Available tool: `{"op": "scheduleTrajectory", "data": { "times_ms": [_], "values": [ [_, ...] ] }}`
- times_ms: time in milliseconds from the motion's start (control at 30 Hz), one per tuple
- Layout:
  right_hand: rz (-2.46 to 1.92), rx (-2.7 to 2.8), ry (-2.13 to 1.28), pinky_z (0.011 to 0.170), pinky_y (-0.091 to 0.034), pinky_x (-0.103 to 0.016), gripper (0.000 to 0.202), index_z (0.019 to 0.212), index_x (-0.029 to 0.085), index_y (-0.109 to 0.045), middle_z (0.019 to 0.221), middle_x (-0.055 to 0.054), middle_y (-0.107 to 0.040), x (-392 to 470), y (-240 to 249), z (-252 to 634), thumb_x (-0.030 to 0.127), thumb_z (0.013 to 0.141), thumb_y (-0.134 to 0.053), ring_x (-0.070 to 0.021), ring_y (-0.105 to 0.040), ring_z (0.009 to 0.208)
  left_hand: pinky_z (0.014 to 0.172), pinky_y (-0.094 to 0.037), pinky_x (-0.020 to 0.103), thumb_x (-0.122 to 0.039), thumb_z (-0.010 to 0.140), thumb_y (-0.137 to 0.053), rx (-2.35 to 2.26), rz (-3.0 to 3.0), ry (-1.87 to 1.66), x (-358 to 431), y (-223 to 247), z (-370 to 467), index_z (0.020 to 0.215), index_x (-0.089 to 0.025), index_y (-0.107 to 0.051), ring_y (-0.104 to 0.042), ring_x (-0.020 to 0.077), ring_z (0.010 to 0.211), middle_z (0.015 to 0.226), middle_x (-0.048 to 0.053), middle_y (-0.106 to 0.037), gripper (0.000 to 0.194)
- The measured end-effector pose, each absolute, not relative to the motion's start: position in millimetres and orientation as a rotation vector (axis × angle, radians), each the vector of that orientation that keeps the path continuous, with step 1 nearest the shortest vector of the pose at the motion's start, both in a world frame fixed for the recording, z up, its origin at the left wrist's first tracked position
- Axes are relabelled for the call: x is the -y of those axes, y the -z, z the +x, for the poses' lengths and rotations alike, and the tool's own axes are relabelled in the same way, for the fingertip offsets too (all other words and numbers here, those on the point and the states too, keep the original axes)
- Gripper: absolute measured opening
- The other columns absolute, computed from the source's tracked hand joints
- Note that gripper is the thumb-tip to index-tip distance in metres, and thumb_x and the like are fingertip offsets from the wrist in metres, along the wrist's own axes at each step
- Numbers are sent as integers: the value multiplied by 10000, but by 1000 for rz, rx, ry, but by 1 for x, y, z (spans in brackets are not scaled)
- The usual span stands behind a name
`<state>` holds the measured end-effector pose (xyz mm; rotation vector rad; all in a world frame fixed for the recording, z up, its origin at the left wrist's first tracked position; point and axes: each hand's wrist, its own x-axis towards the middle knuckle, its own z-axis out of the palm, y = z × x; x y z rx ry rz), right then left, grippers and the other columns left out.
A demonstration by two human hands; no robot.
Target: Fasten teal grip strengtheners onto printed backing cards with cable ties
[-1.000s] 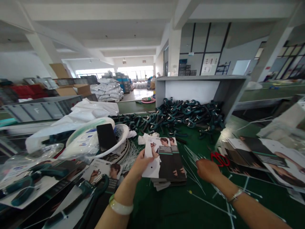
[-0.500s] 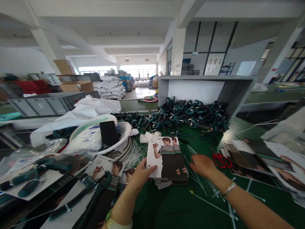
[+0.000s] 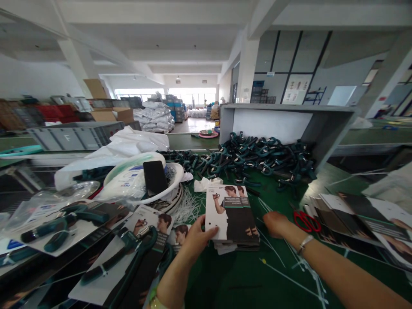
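Note:
My left hand (image 3: 198, 237) grips the left edge of a printed card (image 3: 215, 221), thumb on its face and fingers under it. That card lies on a stack of like cards (image 3: 246, 245) in front of me, overlapping another that shows at its right. Just right of the stack, my right hand (image 3: 276, 224) is closed low over thin white cable ties (image 3: 273, 249); its fingertips are turned away, so what they hold cannot be made out. Red-handled scissors (image 3: 307, 222) lie beyond my right wrist.
Teal clamp-like hand tools (image 3: 257, 156) are heaped before a tipped grey bin (image 3: 334, 128). At left are tools tied to cards (image 3: 119, 253), and a phone (image 3: 155, 178) on a white basin (image 3: 174, 182). More cards (image 3: 363, 219) lie at right.
The whole scene has shifted slightly right in view as my head turned a little left. Both hands keep nearly the same places by the stack.

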<state>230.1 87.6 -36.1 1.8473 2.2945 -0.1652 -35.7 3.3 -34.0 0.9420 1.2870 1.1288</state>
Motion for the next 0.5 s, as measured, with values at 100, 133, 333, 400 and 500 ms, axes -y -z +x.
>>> {"op": "scheduleTrajectory", "data": {
  "times_ms": [100,133,333,400,500],
  "values": [
    [1808,-2215,181,718,-474,-322,122,838,86,-650,902,-127,-647,-80,35,236,116,720,-646,-218,-622,850,410,-316,180,-261,583,-734,-1309,932,-1112,-3,31,-34,1103,-144,-552,-522,96,556,987,78,-649,562],
    [1800,-2212,182,712,-461,-315,117,798,81,-662,889,-149,-654,-78,34,238,68,684,-640,-239,-626,860,404,-316,180,-262,588,-731,-1315,935,-1109,-2,32,-33,1105,-145,-550,-519,92,547,992,78,-648,560],
    [1802,-2285,197,652,-408,-259,180,810,106,-663,859,-126,-670,-70,28,259,86,726,-505,-204,-630,810,427,-346,175,-260,607,-724,-1312,959,-1168,-3,48,-35,1100,-167,-558,-560,120,631,1031,79,-645,528],
    [1820,-2294,198,642,-397,-252,202,805,109,-654,845,-117,-672,-69,27,267,87,755,-460,-189,-625,782,475,-384,183,-247,598,-733,-1303,946,-1210,-4,52,-34,1100,-176,-561,-581,138,682,1031,79,-646,536],
    [1861,-2271,183,653,-398,-256,219,804,104,-649,849,-126,-669,-68,27,273,115,787,-431,-198,-625,797,573,-446,209,-239,590,-740,-1318,939,-1244,-5,55,-32,1116,-172,-549,-603,167,769,1035,84,-643,564]
  ]
}}
